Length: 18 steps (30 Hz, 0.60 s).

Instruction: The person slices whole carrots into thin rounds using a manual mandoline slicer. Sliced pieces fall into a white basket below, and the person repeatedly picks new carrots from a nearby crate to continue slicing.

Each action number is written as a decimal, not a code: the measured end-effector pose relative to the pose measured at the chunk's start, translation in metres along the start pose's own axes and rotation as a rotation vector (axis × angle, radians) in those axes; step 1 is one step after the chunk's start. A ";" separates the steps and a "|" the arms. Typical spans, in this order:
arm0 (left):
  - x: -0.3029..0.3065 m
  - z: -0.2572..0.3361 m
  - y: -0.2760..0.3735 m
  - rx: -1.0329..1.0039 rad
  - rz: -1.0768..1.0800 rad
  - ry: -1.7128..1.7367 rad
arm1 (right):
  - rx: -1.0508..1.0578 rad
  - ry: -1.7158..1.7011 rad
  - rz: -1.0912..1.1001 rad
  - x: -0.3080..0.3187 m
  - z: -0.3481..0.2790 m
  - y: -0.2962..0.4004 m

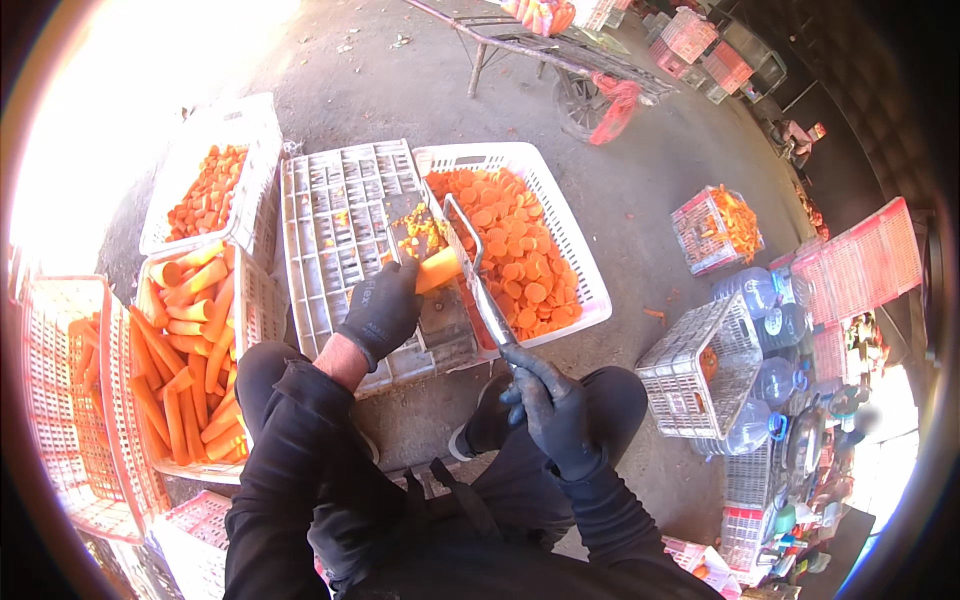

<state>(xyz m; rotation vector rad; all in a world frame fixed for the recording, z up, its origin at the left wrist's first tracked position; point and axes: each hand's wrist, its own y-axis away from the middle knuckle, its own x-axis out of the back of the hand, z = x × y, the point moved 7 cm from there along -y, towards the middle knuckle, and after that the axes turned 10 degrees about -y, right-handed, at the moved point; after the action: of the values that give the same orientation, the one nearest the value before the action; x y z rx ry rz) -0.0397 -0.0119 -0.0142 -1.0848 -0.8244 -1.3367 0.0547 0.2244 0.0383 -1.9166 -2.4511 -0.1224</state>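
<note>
My left hand (384, 309), in a dark work glove, grips a thick peeled carrot (438, 271) lying on a dark cutting base (448, 322). The base rests on an upturned white plastic crate (322, 247). In my right hand (553, 411), also gloved, is the metal handle of a lever cutter (491, 315). Its blade stands at the carrot's right end; whether it touches is hard to tell. Small orange and yellow scraps (420, 229) cling beyond my left hand. Directly right of the cutter, a white crate (589, 285) holds many round carrot slices (517, 247).
At left, one crate (259, 300) holds whole peeled carrots (199, 330); behind it another (259, 124) has short carrot chunks (210, 191). A reddish crate (112, 390) stands far left. To the right are a tipped crate (675, 390), large plastic bottles (780, 382) and a crate of scraps (697, 232).
</note>
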 end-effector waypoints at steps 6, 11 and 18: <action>-0.007 0.000 -0.001 -0.025 0.007 -0.003 | 0.029 0.035 0.005 0.001 0.003 0.002; -0.008 0.002 0.000 -0.004 -0.016 -0.029 | 0.005 0.084 -0.001 -0.001 -0.001 0.002; -0.008 0.002 -0.003 0.017 -0.033 -0.025 | 0.045 0.049 0.015 -0.004 -0.007 0.000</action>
<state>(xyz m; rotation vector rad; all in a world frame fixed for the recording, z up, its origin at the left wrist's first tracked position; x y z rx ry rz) -0.0429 -0.0071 -0.0207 -1.0810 -0.8739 -1.3439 0.0551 0.2204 0.0450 -1.8909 -2.3870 -0.1119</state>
